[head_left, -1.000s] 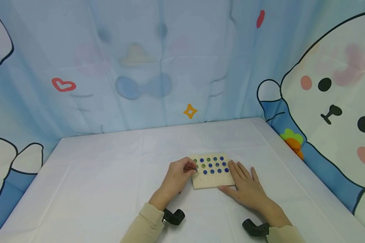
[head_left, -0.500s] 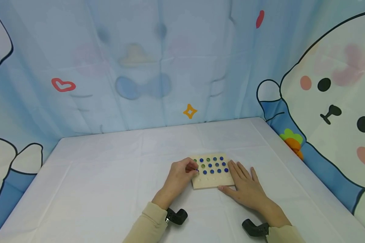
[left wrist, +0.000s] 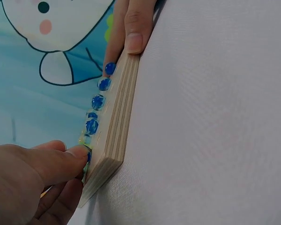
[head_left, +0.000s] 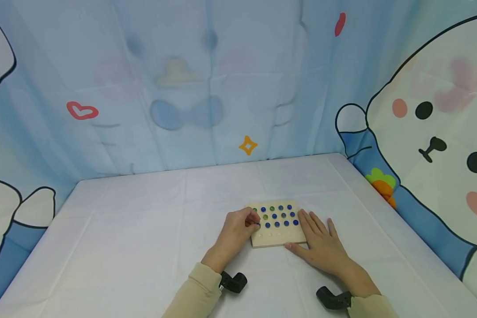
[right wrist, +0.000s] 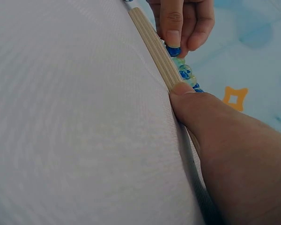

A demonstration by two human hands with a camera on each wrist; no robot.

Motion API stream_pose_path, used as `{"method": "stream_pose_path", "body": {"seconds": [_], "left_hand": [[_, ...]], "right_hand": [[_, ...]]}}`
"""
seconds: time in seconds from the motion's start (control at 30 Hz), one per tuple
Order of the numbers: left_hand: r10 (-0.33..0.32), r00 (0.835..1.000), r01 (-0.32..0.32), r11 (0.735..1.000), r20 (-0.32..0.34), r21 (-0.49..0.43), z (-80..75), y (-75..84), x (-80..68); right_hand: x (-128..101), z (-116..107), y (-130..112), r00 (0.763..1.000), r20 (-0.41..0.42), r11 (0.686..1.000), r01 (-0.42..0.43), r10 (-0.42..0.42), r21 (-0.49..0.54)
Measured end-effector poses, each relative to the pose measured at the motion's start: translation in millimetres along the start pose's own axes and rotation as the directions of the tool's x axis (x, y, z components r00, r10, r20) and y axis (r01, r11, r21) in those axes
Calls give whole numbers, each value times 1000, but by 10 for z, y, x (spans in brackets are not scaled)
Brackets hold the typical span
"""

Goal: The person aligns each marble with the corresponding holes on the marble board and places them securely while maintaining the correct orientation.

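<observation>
A pale wooden board lies right of centre on the white-covered worktop, flanked by two hands. The left hand pinches a blue marble between thumb and fingers at the board's left side; the right hand rests with fingers extended along the right side, its thumb against the near edge. Rows of blue and green marbles sit on the board, with pale hollows along its near side. The left hand's fingers cover the left ends of the rows, and its thumb hides much of the pinched marble in the left wrist view. Both sleeves are cut off at the bottom of the head view, near the black wrist devices. White cloth spreads widely to the board's left; a blue printed curtain borders the worktop's far edge.
</observation>
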State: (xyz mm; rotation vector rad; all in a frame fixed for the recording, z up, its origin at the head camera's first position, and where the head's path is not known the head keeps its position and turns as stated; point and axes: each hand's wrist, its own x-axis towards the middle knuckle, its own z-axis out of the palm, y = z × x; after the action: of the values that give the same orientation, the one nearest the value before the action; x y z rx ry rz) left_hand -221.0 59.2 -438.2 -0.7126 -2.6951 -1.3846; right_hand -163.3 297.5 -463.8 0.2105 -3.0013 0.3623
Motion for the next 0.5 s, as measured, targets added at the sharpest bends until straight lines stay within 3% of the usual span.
{"method": "stream_pose_path", "body": {"seconds": [0.27,0.5], "left_hand": [[19,1000,-21,996,22,81,2,36,-8],[30,999,-31,998,29,50,-13,12,-29]], "right_hand": [[9,-4,-3,1000,10,1000,-9,9,1],[9,-7,-11,1000,11,1000,-9,9,2]]}}
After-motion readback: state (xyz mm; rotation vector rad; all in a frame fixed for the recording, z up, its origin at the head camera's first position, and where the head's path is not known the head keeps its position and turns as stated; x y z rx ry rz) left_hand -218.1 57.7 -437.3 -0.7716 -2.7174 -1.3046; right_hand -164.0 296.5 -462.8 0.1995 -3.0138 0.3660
